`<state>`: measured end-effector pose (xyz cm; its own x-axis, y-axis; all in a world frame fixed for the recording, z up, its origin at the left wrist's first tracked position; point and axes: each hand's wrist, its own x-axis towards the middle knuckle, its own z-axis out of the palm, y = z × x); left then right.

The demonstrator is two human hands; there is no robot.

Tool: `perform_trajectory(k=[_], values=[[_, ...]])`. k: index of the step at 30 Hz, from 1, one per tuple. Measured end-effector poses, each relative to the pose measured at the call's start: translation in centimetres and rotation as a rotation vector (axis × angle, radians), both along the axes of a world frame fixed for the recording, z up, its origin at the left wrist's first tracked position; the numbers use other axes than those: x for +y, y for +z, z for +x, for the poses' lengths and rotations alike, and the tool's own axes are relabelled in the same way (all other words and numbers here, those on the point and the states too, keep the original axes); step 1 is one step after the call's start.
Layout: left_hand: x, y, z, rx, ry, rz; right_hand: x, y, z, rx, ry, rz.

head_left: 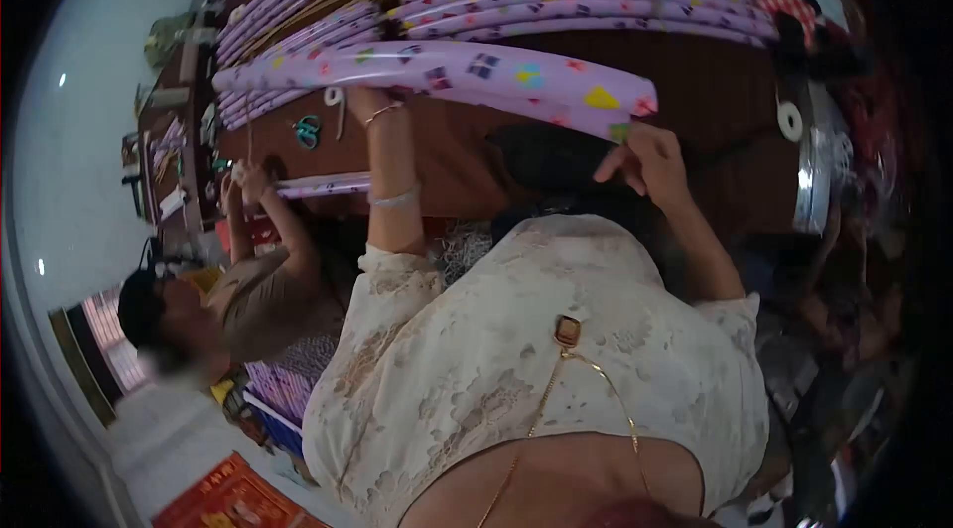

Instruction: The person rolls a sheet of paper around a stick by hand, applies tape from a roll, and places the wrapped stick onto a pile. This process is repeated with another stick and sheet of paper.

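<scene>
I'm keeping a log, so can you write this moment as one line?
left hand on purple roll | right hand at roll's end | co-worker rolling another | stacked rolls on table

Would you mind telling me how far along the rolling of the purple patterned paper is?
Done: finished purple rolls lie stacked at the back of the brown table. In hand: one long purple patterned roll, the left hand touching its middle and the right hand at its end. A co-worker handles another roll. What remains cannot be judged.
</scene>
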<state>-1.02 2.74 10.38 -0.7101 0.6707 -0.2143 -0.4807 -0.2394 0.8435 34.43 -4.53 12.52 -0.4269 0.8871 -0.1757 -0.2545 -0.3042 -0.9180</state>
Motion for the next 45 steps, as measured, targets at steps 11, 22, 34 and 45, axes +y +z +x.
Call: perform_trajectory(k=[11, 22, 34, 45], values=[[1.4, -0.4, 5.6, 0.242, 0.272, -0.017, 1.7, -13.5, 6.4, -0.647, -0.19, 0.871], [2.1, -2.4, 6.9, 0.278, 0.271, -0.126, 1.8, -7.0, 5.9, 0.336, -0.2, -0.74], [1.4, 0.4, 9.3, 0.431, 0.371, -0.151, 2.2, -5.5, 4.4, -0.33, -0.23, -0.122], [3.7, -2.9, 12.1, 0.237, 0.357, -0.018, 1.7, -1.4, -2.9, -1.025, -0.258, 1.46]])
